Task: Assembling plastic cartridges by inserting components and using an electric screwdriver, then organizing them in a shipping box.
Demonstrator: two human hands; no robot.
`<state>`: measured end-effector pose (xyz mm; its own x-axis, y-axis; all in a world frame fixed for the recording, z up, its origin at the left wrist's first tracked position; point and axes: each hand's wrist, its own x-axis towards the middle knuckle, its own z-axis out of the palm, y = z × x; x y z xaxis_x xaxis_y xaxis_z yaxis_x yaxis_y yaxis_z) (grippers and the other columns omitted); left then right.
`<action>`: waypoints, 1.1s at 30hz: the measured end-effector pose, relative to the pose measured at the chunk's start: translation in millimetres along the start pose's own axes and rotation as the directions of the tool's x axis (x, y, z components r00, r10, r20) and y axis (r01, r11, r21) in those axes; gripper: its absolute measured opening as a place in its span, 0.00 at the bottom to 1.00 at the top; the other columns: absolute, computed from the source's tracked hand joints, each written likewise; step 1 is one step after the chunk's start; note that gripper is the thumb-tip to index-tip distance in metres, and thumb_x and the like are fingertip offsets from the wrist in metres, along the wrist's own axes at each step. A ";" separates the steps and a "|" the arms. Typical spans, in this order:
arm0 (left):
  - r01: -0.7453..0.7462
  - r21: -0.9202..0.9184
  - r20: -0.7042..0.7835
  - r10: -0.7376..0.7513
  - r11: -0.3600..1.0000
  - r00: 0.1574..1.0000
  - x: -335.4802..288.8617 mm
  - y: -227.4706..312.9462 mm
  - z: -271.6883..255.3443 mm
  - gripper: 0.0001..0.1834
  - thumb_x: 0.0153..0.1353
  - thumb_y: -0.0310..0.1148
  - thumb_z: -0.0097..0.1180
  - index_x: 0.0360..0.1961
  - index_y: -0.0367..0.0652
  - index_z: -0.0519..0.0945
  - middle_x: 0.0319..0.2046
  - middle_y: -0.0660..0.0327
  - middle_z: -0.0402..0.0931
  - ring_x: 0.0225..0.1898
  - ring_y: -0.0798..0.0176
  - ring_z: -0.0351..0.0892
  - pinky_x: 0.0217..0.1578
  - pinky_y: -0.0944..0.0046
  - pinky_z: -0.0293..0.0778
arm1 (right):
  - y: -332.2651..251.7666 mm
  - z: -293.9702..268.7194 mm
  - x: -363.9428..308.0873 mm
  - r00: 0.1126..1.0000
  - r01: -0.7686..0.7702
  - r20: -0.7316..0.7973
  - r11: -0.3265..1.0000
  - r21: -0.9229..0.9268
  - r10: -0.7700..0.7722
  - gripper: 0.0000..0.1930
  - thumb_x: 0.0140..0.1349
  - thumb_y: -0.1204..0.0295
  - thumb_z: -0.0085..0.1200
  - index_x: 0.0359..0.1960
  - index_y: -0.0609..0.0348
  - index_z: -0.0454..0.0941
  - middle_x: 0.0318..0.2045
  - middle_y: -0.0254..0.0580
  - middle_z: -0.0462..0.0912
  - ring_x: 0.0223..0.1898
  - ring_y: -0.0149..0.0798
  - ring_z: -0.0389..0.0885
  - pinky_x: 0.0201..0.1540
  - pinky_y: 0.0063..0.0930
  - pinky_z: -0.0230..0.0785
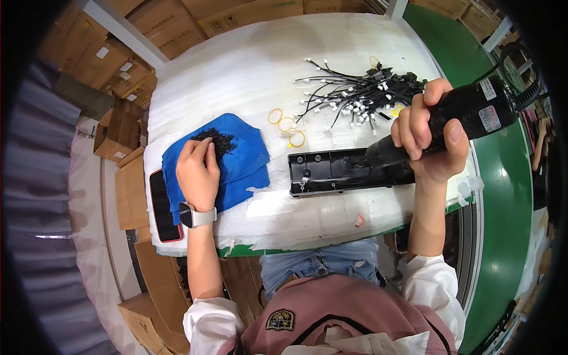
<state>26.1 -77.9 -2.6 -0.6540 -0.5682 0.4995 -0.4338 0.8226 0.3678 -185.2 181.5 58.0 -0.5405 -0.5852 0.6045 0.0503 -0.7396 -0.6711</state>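
Note:
My left hand reaches into a heap of tiny black screws on a folded blue cloth. Its fingers are drawn together at the heap's near edge; anything pinched between them is too small to make out. A black corded electric screwdriver is gripped in my right hand, tilted so that its tip end points down and left. That end is over a long, shallow black plastic housing, which lies open side up. Whether the tip touches the housing cannot be seen. Ribs and round posts show inside it.
Behind the housing spreads a bundle of black cables with white connectors. Several yellow rubber bands lie between cloth and cables. A phone rests left of the cloth, near the table's edge. Cardboard boxes line the back and left.

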 end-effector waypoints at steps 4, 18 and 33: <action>-0.016 0.024 -0.026 0.016 1.000 1.000 -1.0 3.6 -1.4 0.06 0.55 0.24 0.54 0.32 0.35 0.81 0.26 0.54 0.75 0.25 0.54 0.75 0.29 0.61 0.71 | -1.5 -0.3 0.8 1.000 0.003 0.012 1.000 -0.017 -0.003 0.20 0.59 0.59 0.49 0.44 0.62 0.61 0.14 0.32 0.63 0.11 0.26 0.61 0.18 0.22 0.56; 0.114 -0.791 0.418 0.395 0.601 0.818 -15.1 120.7 -0.2 0.07 0.54 0.23 0.58 0.34 0.37 0.83 0.28 0.58 0.79 0.25 0.66 0.77 0.28 0.71 0.71 | -15.0 20.8 3.7 0.997 0.058 0.032 0.925 0.375 -0.075 0.24 0.59 0.53 0.52 0.47 0.58 0.64 0.18 0.29 0.70 0.15 0.27 0.69 0.26 0.27 0.65; -0.046 -0.686 0.343 0.378 0.726 0.860 -13.0 121.7 5.0 0.22 0.43 0.27 0.66 0.43 0.35 0.78 0.34 0.55 0.77 0.35 0.59 0.76 0.39 0.64 0.71 | -0.5 8.1 14.3 0.999 -0.029 0.036 0.924 0.381 0.016 0.22 0.66 0.53 0.37 0.48 0.61 0.68 0.17 0.32 0.66 0.14 0.29 0.64 0.25 0.29 0.64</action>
<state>-21.3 29.7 31.8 -0.9389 -0.1693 0.2995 0.1401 0.6069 0.7823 -186.2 170.8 70.5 -0.5089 -0.6087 0.6087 0.3818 -0.7934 -0.4741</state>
